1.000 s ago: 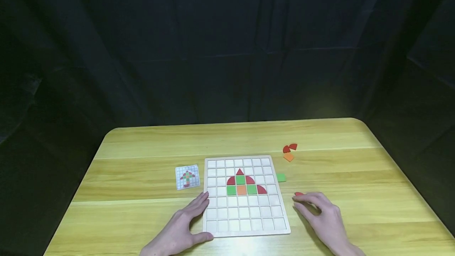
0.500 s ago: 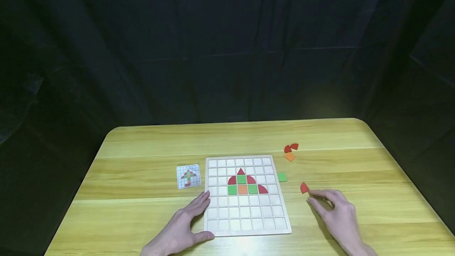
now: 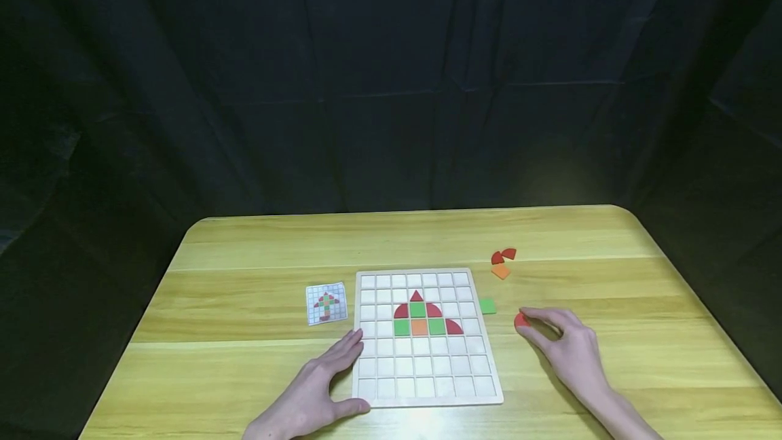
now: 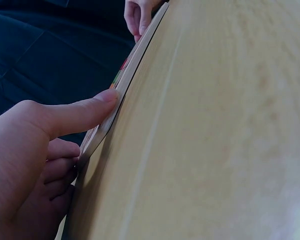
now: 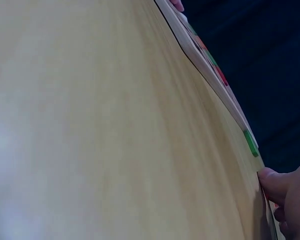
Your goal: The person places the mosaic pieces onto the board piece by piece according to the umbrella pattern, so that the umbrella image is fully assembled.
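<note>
the right hand (image 3: 573, 352) grasps a small red piece (image 3: 520, 320) between thumb and index finger, at the right of the board; the fingertips cover part of its outline, and whether it touches the table cannot be told. the left hand (image 3: 314, 386) grasps nothing: its extended fingers lie along the left edge of the pale gridded board (image 3: 421, 400), and its thumb rests on the near edge by the left corner, as the left wrist view also shows.

the board, ruled in seven rows and seven columns, bears a pattern. counted from the far side, the second row holds a red triangle (image 3: 416, 297). the third row holds an upper green square (image 3: 417, 311) between two red rounded pieces (image 3: 400, 312). the fourth row runs, left to right: left green square (image 3: 401, 328), orange square (image 3: 419, 328), right green square (image 3: 436, 326) and red quarter-round (image 3: 454, 327).

a loose green square (image 3: 487, 306) lies just beside the board's right edge. farther off, near one another, lie two red wedges (image 3: 508, 253) and a loose orange piece (image 3: 500, 271). a card (image 3: 326, 304) printed with a coloured pattern lies at the left of the board. all rest on a wood-grained table (image 3: 244, 257), behind which hangs a dark cloth (image 3: 391, 87).
</note>
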Demonstrator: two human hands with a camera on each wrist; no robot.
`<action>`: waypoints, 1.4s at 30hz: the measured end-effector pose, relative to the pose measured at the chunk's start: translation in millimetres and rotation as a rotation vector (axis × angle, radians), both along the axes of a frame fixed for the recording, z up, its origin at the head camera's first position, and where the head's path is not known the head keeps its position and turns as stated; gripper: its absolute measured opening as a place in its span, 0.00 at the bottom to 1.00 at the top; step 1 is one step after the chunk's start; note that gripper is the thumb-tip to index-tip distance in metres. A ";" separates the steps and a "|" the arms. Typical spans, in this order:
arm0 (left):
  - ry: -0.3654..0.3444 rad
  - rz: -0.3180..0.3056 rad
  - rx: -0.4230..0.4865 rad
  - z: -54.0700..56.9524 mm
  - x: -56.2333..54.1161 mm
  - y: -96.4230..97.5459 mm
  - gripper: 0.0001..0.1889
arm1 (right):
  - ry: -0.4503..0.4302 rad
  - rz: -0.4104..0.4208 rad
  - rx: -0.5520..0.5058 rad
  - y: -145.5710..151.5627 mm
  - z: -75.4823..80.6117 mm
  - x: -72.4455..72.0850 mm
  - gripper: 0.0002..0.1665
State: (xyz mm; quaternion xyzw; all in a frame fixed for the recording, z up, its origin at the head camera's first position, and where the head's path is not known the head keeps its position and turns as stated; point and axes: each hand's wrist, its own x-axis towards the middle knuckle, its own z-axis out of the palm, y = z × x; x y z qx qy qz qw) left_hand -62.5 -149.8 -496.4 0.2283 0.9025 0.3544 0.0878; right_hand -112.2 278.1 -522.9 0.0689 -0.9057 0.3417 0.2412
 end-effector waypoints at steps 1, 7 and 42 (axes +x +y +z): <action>0.001 -0.001 0.001 -0.2 0.0 0.1 0.47 | 0.018 0.011 0.003 -1.1 -0.1 -1.6 0.21; 0.010 -0.001 -0.001 -1.1 -0.2 0.4 0.47 | 0.105 0.037 0.049 -7.4 1.1 -9.1 0.22; 0.005 -0.006 -0.005 -1.1 -1.3 0.5 0.47 | 0.178 0.297 -0.059 -129.2 11.1 -9.2 0.15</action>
